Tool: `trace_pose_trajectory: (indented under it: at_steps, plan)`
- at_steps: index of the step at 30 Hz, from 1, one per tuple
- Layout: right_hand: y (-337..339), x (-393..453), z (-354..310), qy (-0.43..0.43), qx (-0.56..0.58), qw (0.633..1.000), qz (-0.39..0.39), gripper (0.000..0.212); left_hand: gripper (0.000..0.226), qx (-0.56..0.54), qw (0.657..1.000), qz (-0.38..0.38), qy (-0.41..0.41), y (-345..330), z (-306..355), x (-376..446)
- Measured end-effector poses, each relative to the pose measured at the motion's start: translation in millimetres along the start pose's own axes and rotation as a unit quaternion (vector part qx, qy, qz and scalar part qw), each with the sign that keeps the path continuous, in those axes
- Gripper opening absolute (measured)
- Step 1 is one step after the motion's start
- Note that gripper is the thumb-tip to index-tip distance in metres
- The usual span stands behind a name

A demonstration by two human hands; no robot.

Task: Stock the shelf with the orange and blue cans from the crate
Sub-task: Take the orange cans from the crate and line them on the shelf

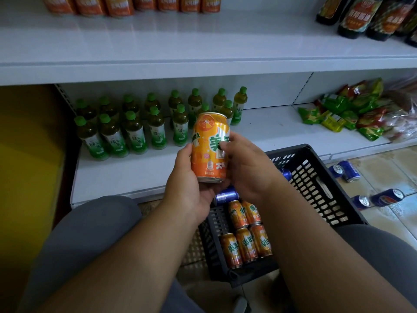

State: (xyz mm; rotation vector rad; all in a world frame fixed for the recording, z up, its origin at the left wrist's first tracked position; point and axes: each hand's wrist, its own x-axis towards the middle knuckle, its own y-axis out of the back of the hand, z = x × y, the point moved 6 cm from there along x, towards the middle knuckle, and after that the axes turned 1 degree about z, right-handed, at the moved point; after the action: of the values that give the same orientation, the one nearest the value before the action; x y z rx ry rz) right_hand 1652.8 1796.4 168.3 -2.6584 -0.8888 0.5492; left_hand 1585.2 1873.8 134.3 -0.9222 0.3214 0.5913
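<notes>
I have one orange can held upright between both hands, above the near edge of the crate and in front of the lower shelf. Left hand cups the base and lower side, fingers curled round it; right hand wraps the other side, thumb across the label. The can's long axis stands near vertical, top rim tipped slightly toward the shelf. Bare shelf lies straight ahead and a little right, beside the green tea bottles. My judgement: a short forward reach sets it down; either hand could carry it. More orange cans lie on their sides in the crate, with a blue can just beyond them.
</notes>
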Motion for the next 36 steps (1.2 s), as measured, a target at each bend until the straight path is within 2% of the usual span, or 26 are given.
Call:
trace_pose_trajectory:
  at_steps: [7,12,18,23,31,34,36]
  plan:
    - [-12,-5,-19,0.088,-0.125,0.988,0.023,0.045,0.032,-0.075,0.997,-0.011,-0.034,-1,16,-5]
    - [-44,2,-38,0.120,-0.138,0.982,-0.045,0.043,0.045,-0.159,0.986,-0.039,-0.010,-15,39,-5]
    - [-84,24,-81,0.208,-0.183,0.959,-0.054,0.051,0.048,-0.263,0.960,-0.084,-0.047,-50,96,-6]
    - [-121,48,-134,0.280,-0.228,0.931,-0.058,0.054,0.044,-0.273,0.952,-0.114,-0.080,-91,159,6]
    - [-142,114,-197,0.280,-0.288,0.912,-0.080,0.043,0.041,-0.203,0.965,-0.109,-0.122,-126,231,51]
    - [-139,147,-205,0.272,-0.287,0.916,-0.065,0.047,0.028,-0.049,0.979,-0.017,-0.199,-115,257,77]
    - [-138,168,-204,0.266,-0.279,0.921,-0.063,0.056,0.026,0.089,0.961,0.043,-0.259,-107,274,87]
